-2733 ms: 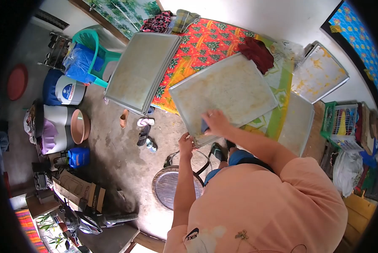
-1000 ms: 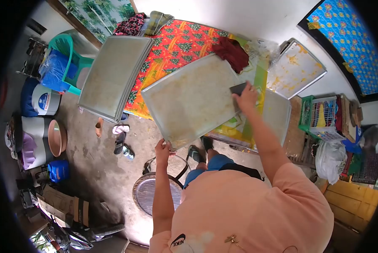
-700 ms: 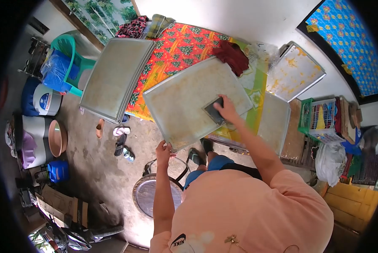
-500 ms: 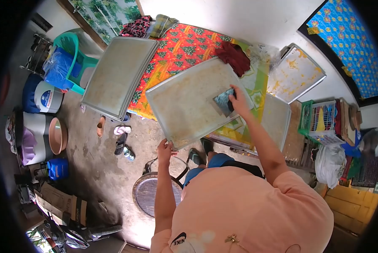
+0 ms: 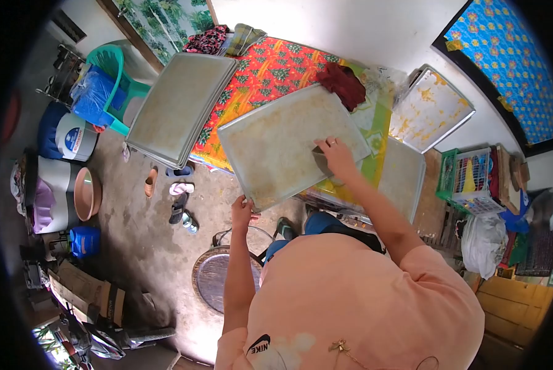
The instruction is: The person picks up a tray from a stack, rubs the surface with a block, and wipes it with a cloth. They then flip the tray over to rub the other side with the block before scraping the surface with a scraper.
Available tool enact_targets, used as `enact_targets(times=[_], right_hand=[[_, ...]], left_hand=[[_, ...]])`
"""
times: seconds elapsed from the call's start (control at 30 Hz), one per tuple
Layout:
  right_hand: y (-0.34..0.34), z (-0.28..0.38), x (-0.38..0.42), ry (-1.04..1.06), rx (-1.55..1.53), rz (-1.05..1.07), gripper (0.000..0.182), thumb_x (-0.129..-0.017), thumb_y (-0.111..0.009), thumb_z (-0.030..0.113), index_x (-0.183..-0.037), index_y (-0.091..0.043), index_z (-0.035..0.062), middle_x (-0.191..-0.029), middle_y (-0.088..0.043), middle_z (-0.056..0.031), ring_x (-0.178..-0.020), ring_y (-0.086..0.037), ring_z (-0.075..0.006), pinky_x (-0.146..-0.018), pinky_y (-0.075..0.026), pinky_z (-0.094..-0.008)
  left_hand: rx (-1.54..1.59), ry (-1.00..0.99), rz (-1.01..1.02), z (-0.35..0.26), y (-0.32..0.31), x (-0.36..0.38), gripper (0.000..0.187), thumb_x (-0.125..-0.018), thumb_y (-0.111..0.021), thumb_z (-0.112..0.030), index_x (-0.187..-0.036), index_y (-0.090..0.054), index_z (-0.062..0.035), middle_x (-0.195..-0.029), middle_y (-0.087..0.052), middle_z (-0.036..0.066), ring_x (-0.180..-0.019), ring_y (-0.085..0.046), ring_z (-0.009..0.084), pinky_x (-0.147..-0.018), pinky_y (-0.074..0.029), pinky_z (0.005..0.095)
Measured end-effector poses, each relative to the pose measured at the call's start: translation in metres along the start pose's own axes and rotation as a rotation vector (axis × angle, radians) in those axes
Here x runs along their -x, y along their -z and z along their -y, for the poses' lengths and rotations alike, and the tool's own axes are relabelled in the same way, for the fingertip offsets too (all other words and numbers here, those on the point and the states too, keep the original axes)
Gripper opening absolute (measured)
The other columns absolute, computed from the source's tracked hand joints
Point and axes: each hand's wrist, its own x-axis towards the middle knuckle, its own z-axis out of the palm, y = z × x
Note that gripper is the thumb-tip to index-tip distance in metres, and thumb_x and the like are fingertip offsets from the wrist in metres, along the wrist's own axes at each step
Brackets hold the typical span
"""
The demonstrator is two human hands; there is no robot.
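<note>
A large metal baking tray leans on a bed covered with a red and orange cloth. My left hand grips the tray's near lower corner. My right hand presses a dark flat scraper against the tray's surface near its right edge. The scraper is mostly hidden under my fingers.
A stack of trays lies on the bed's left end. A stained tray leans against the wall and another tray lies at right. A dark red cloth rests behind. A round metal pan, sandals and buckets sit on the floor.
My right hand has moved the scraper back and forth over the tray, from its lower corner to its right side, and now down near the right edge. My left hand has kept its hold.
</note>
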Motion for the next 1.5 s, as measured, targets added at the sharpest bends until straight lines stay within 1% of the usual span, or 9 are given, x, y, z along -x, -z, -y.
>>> enact_targets(times=[0.2, 0.3, 0.33, 0.47, 0.6, 0.9, 1.1, 1.3, 1.5], right_hand=[[0.001, -0.048, -0.003, -0.209, -0.325, 0.003, 0.044, -0.077, -0.066, 0.005, -0.119, -0.057, 0.0134, -0.104, -0.062, -0.0132, -0.095, -0.06, -0.0306, -0.08, -0.05, -0.0395], [0.015, -0.087, -0.006, -0.57, -0.698, -0.034, 0.039, -0.077, -0.07, 0.01, -0.114, -0.058, 0.0048, -0.098, -0.064, -0.0127, -0.09, -0.063, -0.0282, -0.078, -0.05, -0.0377], [0.009, -0.105, -0.006, -0.503, -0.773, -0.081, 0.037, -0.076, -0.071, 0.014, -0.109, -0.059, 0.0029, -0.091, -0.064, -0.0076, -0.081, -0.063, -0.0199, -0.071, -0.049, -0.0344], [0.025, -0.143, -0.002, -0.887, -1.641, 0.083, 0.032, -0.078, -0.071, 0.017, -0.108, -0.061, 0.0124, -0.094, -0.065, 0.0006, -0.078, -0.06, -0.0106, -0.065, -0.045, -0.0268], [0.02, -0.163, -0.004, -0.946, -1.897, 0.086, 0.032, -0.085, -0.07, 0.021, -0.113, -0.058, 0.0095, -0.098, -0.065, -0.0004, -0.079, -0.063, -0.0137, -0.067, -0.051, -0.0307], [0.01, -0.193, -0.043, -0.848, -1.427, 0.604, 0.044, -0.083, -0.075, 0.026, -0.118, -0.058, 0.0052, -0.099, -0.067, -0.0043, -0.088, -0.066, -0.0167, -0.078, -0.054, -0.0324], [-0.037, -0.2, -0.065, -0.093, -0.513, 0.511, 0.043, -0.077, -0.078, 0.027, -0.11, -0.058, 0.0092, -0.102, -0.065, -0.0105, -0.096, -0.063, -0.0278, -0.081, -0.048, -0.0371], [-0.005, -0.137, -0.056, -0.188, 0.009, 0.394, 0.048, -0.072, -0.079, 0.027, -0.11, -0.054, 0.0156, -0.114, -0.059, -0.0082, -0.105, -0.058, -0.0313, -0.084, -0.044, -0.0493], [-0.018, -0.139, -0.045, 0.137, 0.024, 0.383, 0.043, -0.07, -0.078, 0.024, -0.107, -0.055, 0.0187, -0.109, -0.056, -0.0036, -0.108, -0.052, -0.026, -0.089, -0.036, -0.045]], left_hand=[[-0.06, 0.022, -0.051, -0.007, -0.006, 0.0, 0.047, -0.093, -0.055, -0.016, -0.136, -0.043, -0.0018, -0.098, -0.067, 0.02, -0.057, -0.069, 0.0273, -0.044, -0.055, 0.0318], [-0.092, 0.045, -0.089, -0.013, -0.013, 0.008, 0.051, -0.093, -0.054, -0.014, -0.14, -0.038, -0.0044, -0.097, -0.067, 0.021, -0.057, -0.069, 0.0281, -0.044, -0.055, 0.0328], [-0.1, 0.053, -0.093, -0.013, -0.016, 0.01, 0.052, -0.093, -0.054, -0.014, -0.141, -0.036, -0.0053, -0.097, -0.067, 0.021, -0.057, -0.068, 0.0283, -0.043, -0.055, 0.0332], [-0.065, 0.072, -0.096, -0.006, -0.027, 0.013, 0.055, -0.092, -0.056, -0.015, -0.142, -0.034, -0.0071, -0.096, -0.066, 0.021, -0.056, -0.068, 0.0283, -0.043, -0.055, 0.0345], [-0.038, 0.103, -0.146, 0.005, -0.044, 0.021, 0.052, -0.093, -0.054, -0.014, -0.141, -0.036, -0.0058, -0.098, -0.067, 0.021, -0.056, -0.068, 0.0264, -0.042, -0.054, 0.0324], [-0.122, 0.119, -0.217, 0.003, -0.053, 0.029, 0.047, -0.093, -0.054, -0.018, -0.137, -0.044, -0.0048, -0.099, -0.067, 0.02, -0.054, -0.067, 0.0246, -0.042, -0.053, 0.0312], [-0.143, 0.132, -0.238, 0.002, -0.053, 0.029, 0.048, -0.091, -0.055, -0.019, -0.136, -0.045, -0.0056, -0.105, -0.067, 0.02, -0.053, -0.067, 0.0248, -0.042, -0.052, 0.0321], [-0.14, 0.131, -0.253, 0.003, -0.055, 0.031, 0.046, -0.091, -0.055, -0.019, -0.135, -0.047, -0.0055, -0.103, -0.068, 0.018, -0.055, -0.067, 0.023, -0.043, -0.051, 0.0308], [-0.14, 0.134, -0.275, 0.005, -0.056, 0.03, 0.042, -0.092, -0.055, -0.019, -0.131, -0.051, -0.0041, -0.096, -0.069, 0.017, -0.055, -0.067, 0.0225, -0.043, -0.051, 0.0305]])
